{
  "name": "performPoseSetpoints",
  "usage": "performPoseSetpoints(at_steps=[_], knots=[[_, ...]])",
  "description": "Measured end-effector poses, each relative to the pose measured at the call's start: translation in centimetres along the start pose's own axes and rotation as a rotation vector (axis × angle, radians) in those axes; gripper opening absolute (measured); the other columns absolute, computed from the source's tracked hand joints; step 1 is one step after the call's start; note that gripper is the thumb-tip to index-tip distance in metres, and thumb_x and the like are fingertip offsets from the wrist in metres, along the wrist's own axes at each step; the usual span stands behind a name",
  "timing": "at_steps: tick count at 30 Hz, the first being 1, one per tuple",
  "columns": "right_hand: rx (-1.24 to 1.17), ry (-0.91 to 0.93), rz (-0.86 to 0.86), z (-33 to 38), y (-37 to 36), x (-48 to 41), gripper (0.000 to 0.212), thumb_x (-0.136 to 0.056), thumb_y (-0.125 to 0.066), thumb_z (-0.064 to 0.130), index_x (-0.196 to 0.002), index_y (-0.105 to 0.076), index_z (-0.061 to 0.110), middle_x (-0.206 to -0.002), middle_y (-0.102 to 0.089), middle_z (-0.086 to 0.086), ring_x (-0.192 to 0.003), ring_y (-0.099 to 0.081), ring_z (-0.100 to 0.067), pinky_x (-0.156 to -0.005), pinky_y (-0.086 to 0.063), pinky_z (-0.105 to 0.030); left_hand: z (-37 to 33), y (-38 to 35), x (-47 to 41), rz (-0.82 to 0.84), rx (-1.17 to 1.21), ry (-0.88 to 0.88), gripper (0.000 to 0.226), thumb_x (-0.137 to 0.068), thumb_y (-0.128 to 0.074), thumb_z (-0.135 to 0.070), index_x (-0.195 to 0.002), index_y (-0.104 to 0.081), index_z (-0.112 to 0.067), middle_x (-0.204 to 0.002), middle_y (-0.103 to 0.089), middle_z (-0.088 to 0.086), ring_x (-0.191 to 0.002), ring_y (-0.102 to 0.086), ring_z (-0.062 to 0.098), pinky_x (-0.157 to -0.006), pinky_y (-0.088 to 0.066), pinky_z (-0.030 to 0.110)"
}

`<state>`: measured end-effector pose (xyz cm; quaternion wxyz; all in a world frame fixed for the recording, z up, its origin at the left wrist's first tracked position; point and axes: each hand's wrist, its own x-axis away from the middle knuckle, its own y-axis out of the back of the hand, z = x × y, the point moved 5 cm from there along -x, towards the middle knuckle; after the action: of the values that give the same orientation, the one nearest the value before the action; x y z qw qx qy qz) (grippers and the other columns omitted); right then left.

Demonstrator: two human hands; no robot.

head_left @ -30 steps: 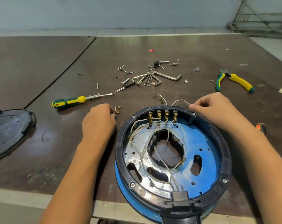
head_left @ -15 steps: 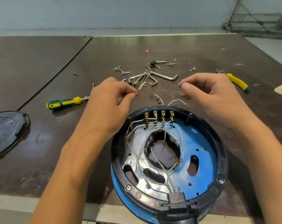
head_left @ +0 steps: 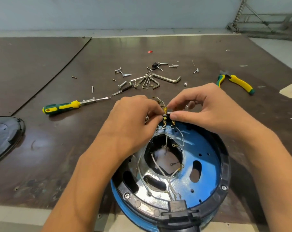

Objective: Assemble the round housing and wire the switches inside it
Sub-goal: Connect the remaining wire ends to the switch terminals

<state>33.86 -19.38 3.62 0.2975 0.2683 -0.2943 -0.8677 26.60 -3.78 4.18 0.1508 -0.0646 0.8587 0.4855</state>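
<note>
No text, label, brand or number could be read on the screwdriver [head_left: 61, 108], the pliers [head_left: 237, 82] or the round housing [head_left: 224, 181].

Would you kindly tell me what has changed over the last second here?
The left hand left the table pinching a brass terminal, the right hand took up the white wire, and both came together above the far edge of the housing. The housing, screwdriver, pliers and hex keys stayed put.
</note>
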Motion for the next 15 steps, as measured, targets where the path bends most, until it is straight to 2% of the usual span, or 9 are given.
performPoseSetpoints(at_steps=[4,8,10,15], knots=[[0.128,-0.011,0.027,-0.4,-0.3,0.0,0.015,-0.08,-0.082,0.024,-0.095,-0.079,0.024,-0.09,-0.072,0.01,-0.089,-0.065,-0.006,-0.08,-0.051,-0.031,0.1,-0.6,-0.1,0.035,-0.035,0.003,0.011,-0.088,-0.068,-0.032,-0.094,-0.076,-0.033,-0.081,-0.058,-0.013,-0.081,-0.057,0.014,-0.08,-0.05,0.04],[0.218,0.002,0.053,-0.5,-0.7,0.1,0.005,-0.08,-0.081,0.03,-0.084,-0.08,0.032,-0.104,-0.065,0.011,-0.103,-0.057,-0.009,-0.091,-0.046,-0.036,0.7,-1.3,-0.1,0.06,-0.088,0.023,0.008,-0.087,-0.068,-0.037,-0.091,-0.075,-0.034,-0.118,-0.054,-0.008,-0.116,-0.046,0.01,-0.097,-0.041,0.033],[0.25,-0.027,0.077,-0.8,-0.9,0.1,0.003,-0.079,-0.08,0.034,-0.082,-0.08,0.035,-0.112,-0.062,0.012,-0.11,-0.053,-0.009,-0.094,-0.045,-0.037,0.8,-1.7,-0.1,0.102,-0.099,0.035,0.007,-0.087,-0.069,-0.038,-0.089,-0.075,-0.034,-0.132,-0.048,-0.007,-0.127,-0.041,0.01,-0.101,-0.04,0.034],[0.253,-0.077,0.133,-1.3,-1.8,-0.1,0.003,-0.079,-0.079,0.035,-0.081,-0.08,0.036,-0.117,-0.058,0.012,-0.111,-0.052,-0.007,-0.093,-0.048,-0.035,1.0,-2.4,-0.1,0.157,-0.128,0.062,0.01,-0.086,-0.069,-0.041,-0.087,-0.074,-0.033,-0.133,-0.048,-0.008,-0.126,-0.044,0.01,-0.099,-0.046,0.043]])
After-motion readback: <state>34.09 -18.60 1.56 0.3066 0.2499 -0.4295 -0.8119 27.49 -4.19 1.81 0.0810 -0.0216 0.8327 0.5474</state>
